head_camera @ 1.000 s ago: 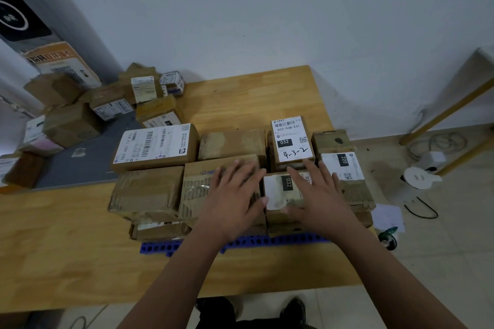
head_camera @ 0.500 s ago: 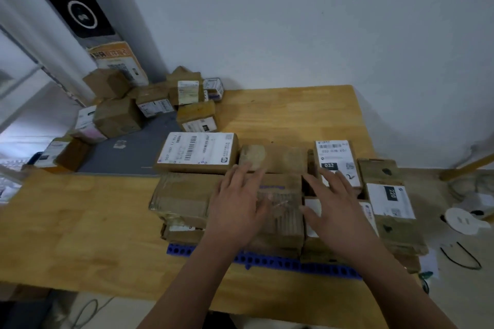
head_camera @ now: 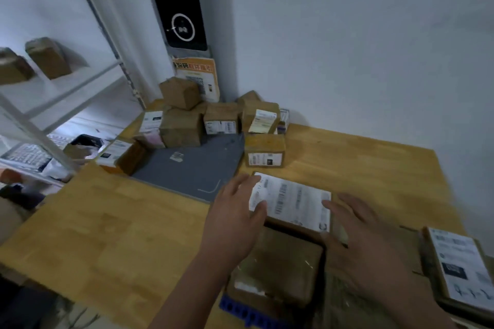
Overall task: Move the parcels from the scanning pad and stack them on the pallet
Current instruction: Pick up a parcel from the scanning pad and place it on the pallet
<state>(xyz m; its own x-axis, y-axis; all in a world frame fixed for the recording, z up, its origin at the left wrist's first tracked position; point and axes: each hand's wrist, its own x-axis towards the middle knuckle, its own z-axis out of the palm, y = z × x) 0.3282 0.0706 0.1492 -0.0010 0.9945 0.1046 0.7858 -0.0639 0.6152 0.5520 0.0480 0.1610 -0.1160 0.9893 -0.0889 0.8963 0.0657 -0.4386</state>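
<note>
Wood surface (head_camera: 107, 222) carries everything. Grey scanning pad (head_camera: 192, 171) lies fwd & left of both hands, its near half bare. The parcel pile (head_camera: 181, 128) crowds its far edge, well beyond the fingertips. The stack (head_camera: 280, 259) on the blue pallet (head_camera: 248, 314) sits under & btwn the hands, w/ a white-label parcel (head_camera: 291, 200) at its back. Another labelled parcel (head_camera: 459, 262) is just right of the right hand. One lone parcel (head_camera: 264, 151) stands just past the left fingertips, beside the pad's right edge.

Change vs 1 s ago: both palms were flat on the stack's front row. Now the view has swung left toward the pad & the hands have come off.

Left hand (head_camera: 235, 219): fingers spread straight, holding nothing, tips over the white label's left edge; touching or not, can't tell. Right hand (head_camera: 374, 248): also spread, empty, above the stack.

Meaning, prob: the last parcel is placed & tidied, and the next fetch is starting. Plenty still sit by the pad, so the task is mid-way at best. The lone parcel looks the nearest pick.
</note>
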